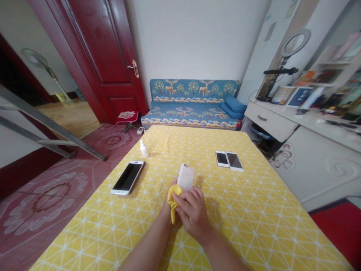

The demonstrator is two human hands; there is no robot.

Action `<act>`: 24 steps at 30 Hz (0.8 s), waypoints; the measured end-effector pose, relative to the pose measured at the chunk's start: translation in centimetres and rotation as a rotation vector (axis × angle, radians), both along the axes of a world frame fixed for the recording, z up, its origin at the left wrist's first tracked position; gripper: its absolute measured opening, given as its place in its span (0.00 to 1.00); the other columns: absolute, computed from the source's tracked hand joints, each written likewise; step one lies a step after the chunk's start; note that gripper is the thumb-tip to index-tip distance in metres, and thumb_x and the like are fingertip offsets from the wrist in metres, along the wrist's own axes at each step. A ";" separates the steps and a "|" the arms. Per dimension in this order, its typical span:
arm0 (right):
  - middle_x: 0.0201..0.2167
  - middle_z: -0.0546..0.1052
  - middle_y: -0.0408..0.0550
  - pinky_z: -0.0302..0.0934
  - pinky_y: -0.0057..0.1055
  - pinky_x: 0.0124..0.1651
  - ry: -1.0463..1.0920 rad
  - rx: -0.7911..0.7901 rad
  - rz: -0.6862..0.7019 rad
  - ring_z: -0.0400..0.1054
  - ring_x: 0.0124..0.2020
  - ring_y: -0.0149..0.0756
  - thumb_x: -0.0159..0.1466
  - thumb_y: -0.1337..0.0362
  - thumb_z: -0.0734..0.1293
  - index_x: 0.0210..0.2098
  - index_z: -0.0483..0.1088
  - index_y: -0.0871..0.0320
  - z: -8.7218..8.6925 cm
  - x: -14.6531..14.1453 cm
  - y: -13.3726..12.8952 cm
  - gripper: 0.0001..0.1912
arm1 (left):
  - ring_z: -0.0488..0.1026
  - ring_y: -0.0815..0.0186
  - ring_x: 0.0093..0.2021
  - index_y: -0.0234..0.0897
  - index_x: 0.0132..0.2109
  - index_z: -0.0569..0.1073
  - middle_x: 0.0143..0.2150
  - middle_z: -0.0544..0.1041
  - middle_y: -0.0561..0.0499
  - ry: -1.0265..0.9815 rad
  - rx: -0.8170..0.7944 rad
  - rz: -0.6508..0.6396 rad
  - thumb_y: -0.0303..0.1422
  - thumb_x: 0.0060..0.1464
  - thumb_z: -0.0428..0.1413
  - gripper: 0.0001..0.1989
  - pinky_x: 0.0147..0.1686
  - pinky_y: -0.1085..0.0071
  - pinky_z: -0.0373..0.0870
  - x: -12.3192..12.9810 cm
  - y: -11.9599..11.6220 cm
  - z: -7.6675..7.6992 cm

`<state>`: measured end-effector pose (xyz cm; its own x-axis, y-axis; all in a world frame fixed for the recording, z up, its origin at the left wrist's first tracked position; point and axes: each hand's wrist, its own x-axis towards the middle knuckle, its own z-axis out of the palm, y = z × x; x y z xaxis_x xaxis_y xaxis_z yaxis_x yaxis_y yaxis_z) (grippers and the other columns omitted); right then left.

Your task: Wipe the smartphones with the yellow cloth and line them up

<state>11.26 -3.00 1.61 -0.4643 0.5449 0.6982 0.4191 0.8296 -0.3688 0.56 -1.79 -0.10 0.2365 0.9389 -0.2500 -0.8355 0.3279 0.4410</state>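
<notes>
Near the middle of the table, a white smartphone (185, 176) is held up with its back, camera at the top corner, facing me. My left hand (169, 194) grips the phone from the left and below, mostly hidden behind the cloth and my other hand. Bunched in the fingers of my right hand (194, 210) is a yellow cloth (173, 201), pressed against the lower part of the phone. To the left lies a larger smartphone (128, 177), dark screen up. A small white spray bottle (144, 149) stands beyond it.
Two smaller white phones, one (222, 159) beside the other (234, 161), lie at the right on the yellow patterned tablecloth (248, 210). A blue sofa (191, 109) stands past the far edge. A white cabinet (316, 165) is on the right, a metal ladder (56, 142) on the left.
</notes>
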 end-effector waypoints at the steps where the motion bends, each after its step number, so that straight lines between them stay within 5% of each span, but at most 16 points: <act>1: 0.34 0.72 0.47 0.55 0.43 0.49 0.025 0.005 -0.028 0.63 0.39 0.38 0.65 0.68 0.62 0.56 0.66 0.55 -0.2 0.2 0.3 0.20 | 0.73 0.66 0.30 0.33 0.33 0.73 0.27 0.72 0.50 0.037 0.000 0.005 0.44 0.50 0.57 0.15 0.31 0.72 0.68 0.2 -0.2 0.0; 3: 0.36 0.72 0.47 0.56 0.41 0.48 0.096 0.009 -0.123 0.63 0.40 0.38 0.66 0.68 0.61 0.58 0.65 0.53 -0.5 0.8 1.1 0.21 | 0.70 0.69 0.25 0.33 0.30 0.71 0.24 0.70 0.51 0.114 -0.017 -0.032 0.42 0.49 0.59 0.14 0.24 0.75 0.64 0.5 -0.4 0.2; 6: 0.38 0.72 0.48 0.56 0.39 0.47 0.204 0.006 -0.308 0.64 0.42 0.38 0.66 0.68 0.60 0.57 0.66 0.51 -1.1 2.0 2.2 0.20 | 0.63 0.73 0.19 0.32 0.31 0.71 0.21 0.67 0.52 0.131 -0.005 -0.260 0.49 0.49 0.57 0.21 0.16 0.78 0.54 0.6 -0.5 0.5; 9: 0.40 0.73 0.49 0.58 0.39 0.46 0.258 -0.042 -0.435 0.65 0.42 0.39 0.67 0.67 0.59 0.57 0.66 0.53 -1.7 2.9 3.0 0.19 | 0.61 0.75 0.20 0.30 0.38 0.72 0.27 0.69 0.49 0.073 0.040 -0.359 0.51 0.52 0.54 0.24 0.16 0.80 0.49 0.2 -0.4 0.6; 14: 0.32 0.74 0.48 0.58 0.37 0.43 0.188 -0.149 -0.369 0.66 0.36 0.38 0.64 0.66 0.61 0.38 0.72 0.58 -1.6 3.1 2.6 0.09 | 0.62 0.77 0.22 0.34 0.47 0.71 0.31 0.70 0.51 0.119 0.148 -0.008 0.43 0.53 0.58 0.20 0.18 0.81 0.54 -0.8 0.2 0.9; 18: 0.27 0.71 0.44 0.56 0.36 0.40 0.076 -0.285 -0.184 0.65 0.33 0.36 0.66 0.62 0.58 0.25 0.68 0.57 -0.5 2.5 1.4 0.15 | 0.72 0.72 0.34 0.38 0.46 0.70 0.38 0.75 0.53 0.301 0.220 0.399 0.30 0.48 0.62 0.17 0.37 0.76 0.68 -1.1 0.8 1.2; 20: 0.30 0.72 0.46 0.57 0.35 0.40 0.149 -0.356 -0.198 0.66 0.34 0.36 0.66 0.60 0.57 0.27 0.70 0.56 -0.4 2.3 1.2 0.16 | 0.74 0.68 0.41 0.39 0.49 0.69 0.43 0.77 0.51 0.324 0.223 0.435 0.28 0.47 0.62 0.20 0.46 0.71 0.67 -1.1 0.9 1.2; 24: 0.37 0.76 0.50 0.63 0.34 0.39 0.452 -0.604 -0.237 0.70 0.37 0.39 0.65 0.55 0.60 0.44 0.71 0.58 -1.6 2.4 2.3 0.16 | 0.75 0.63 0.44 0.40 0.54 0.67 0.44 0.78 0.49 0.349 0.238 0.352 0.28 0.48 0.62 0.26 0.48 0.67 0.67 -0.6 0.9 0.8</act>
<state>13.65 -0.73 0.03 -0.0299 0.9387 0.3434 0.2614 0.3389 -0.9038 -0.08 -0.89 0.66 -0.1606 0.9866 -0.0282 -0.6676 -0.0875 0.7394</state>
